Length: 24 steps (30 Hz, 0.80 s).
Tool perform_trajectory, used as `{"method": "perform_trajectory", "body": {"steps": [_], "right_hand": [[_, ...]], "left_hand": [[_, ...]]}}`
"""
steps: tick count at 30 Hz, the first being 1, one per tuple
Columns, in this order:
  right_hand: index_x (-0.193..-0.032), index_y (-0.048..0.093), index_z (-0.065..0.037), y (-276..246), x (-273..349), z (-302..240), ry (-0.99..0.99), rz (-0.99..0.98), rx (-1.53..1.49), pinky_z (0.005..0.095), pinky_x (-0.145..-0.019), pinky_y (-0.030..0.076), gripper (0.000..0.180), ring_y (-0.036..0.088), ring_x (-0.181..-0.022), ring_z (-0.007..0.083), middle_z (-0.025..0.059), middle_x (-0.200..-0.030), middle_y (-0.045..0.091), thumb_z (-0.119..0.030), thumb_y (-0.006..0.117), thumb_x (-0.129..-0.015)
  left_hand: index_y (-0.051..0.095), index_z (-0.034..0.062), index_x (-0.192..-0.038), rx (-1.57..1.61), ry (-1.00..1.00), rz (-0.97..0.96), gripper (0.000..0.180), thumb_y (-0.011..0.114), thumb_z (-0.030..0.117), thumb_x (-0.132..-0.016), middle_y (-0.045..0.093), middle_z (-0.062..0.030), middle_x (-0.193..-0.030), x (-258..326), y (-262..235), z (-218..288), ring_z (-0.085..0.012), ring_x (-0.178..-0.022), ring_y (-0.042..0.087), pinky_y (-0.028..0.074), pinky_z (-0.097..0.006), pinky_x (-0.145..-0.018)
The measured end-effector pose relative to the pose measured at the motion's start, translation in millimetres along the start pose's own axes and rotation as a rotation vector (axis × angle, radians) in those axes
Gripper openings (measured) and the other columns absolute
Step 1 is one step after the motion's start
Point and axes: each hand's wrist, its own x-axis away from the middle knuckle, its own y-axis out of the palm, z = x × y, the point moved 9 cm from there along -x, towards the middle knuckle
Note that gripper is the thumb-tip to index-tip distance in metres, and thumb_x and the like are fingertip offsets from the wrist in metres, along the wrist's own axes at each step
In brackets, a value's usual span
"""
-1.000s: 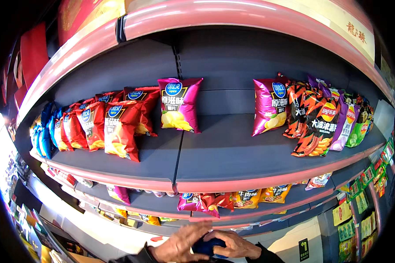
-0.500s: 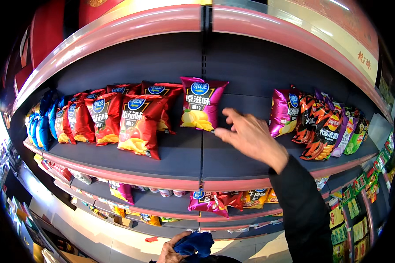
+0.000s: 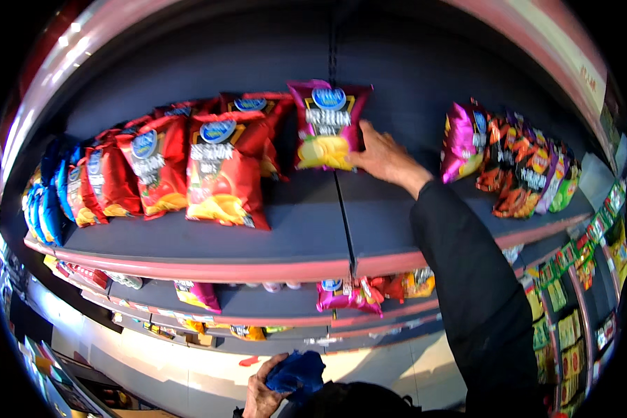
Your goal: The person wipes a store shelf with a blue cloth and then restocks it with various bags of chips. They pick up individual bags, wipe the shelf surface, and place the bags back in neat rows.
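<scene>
Magenta chip bag (image 3: 327,125): it stands upright on the grey shelf (image 3: 306,230), alone in its spot, just past my right fingertips; I take it by its lower right edge, the nearest part.
Right hand (image 3: 383,157): arm stretched up and forward, fingers closed on that edge; the thumb's place I cannot tell.
Left hand (image 3: 261,397): low, close to my body, curled round a crumpled blue cloth (image 3: 296,373), which keeps it out of the way while the other hand reaches.
Red chip bags (image 3: 219,167): left of my right hand, leaning in an overlapping row.
Mixed bags (image 3: 515,164): right of my wrist, packed upright, one magenta, the rest orange and green.
</scene>
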Motion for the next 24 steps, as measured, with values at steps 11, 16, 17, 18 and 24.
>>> {"method": "perform_trajectory", "body": {"steps": [11, 16, 17, 18, 24], "right_hand": [[-0.124, 0.066, -0.005, -16.6, 261.7, -62.6, -0.609, -0.482, -0.692, 0.0432, -0.093, 0.055, 0.041, 0.069, -0.106, 0.0303, 0.0148, -0.117, 0.069, -0.031, 0.076, -0.094], [-0.151, 0.042, -0.007, 68.8, 276.4, 25.6, -0.195, 0.018, 0.086, 0.0487, -0.110, 0.047, 0.089, 0.050, -0.134, 0.0383, 0.0195, -0.145, 0.051, -0.039, 0.085, -0.080], [-0.152, 0.040, -0.007, 76.9, 272.5, 37.6, -0.111, 0.040, 0.036, 0.0487, -0.111, 0.047, 0.093, 0.050, -0.134, 0.0385, 0.0197, -0.145, 0.050, -0.040, 0.087, -0.078], [-0.154, 0.038, -0.007, 84.8, 269.0, 48.8, -0.026, 0.064, -0.018, 0.0487, -0.111, 0.047, 0.098, 0.050, -0.134, 0.0386, 0.0199, -0.144, 0.050, -0.040, 0.089, -0.076], [-0.154, 0.033, -0.009, 141.4, 252.3, 66.4, -0.033, 0.189, 0.046, 0.0554, -0.111, 0.044, 0.113, 0.040, -0.141, 0.0470, 0.0250, -0.145, 0.045, -0.047, 0.093, -0.067]], "left_hand": [[0.058, 0.0011, -0.138, 0.051, -0.060, -0.080, 0.076, 0.094, 0.005, -0.071, 0.065, -0.0154, -0.132, -13.9, 19.8, 3.8, -0.0276, -0.121, 0.064, 0.053, -0.041, -0.107], [0.058, 0.0021, -0.138, -0.051, -0.047, -0.115, 0.074, 0.093, 0.002, -0.073, 0.065, -0.0150, -0.131, -15.8, 26.3, 4.5, -0.0267, -0.121, 0.064, 0.052, -0.040, -0.107], [0.057, 0.0015, -0.139, -0.036, -0.037, -0.124, 0.074, 0.092, 0.004, -0.074, 0.066, -0.0151, -0.131, -16.7, 28.1, 5.3, -0.0260, -0.120, 0.064, 0.052, -0.039, -0.107], [0.056, 0.0009, -0.140, -0.025, -0.028, -0.134, 0.075, 0.092, 0.006, -0.075, 0.067, -0.0152, -0.130, -16.8, 29.5, 4.5, -0.0253, -0.120, 0.065, 0.052, -0.038, -0.108], [0.057, 0.0018, -0.139, -0.086, -0.035, -0.148, 0.076, 0.094, 0.006, -0.073, 0.066, -0.0156, -0.131, -12.6, 37.2, 10.8, -0.0264, -0.121, 0.064, 0.051, -0.040, -0.108]]}}
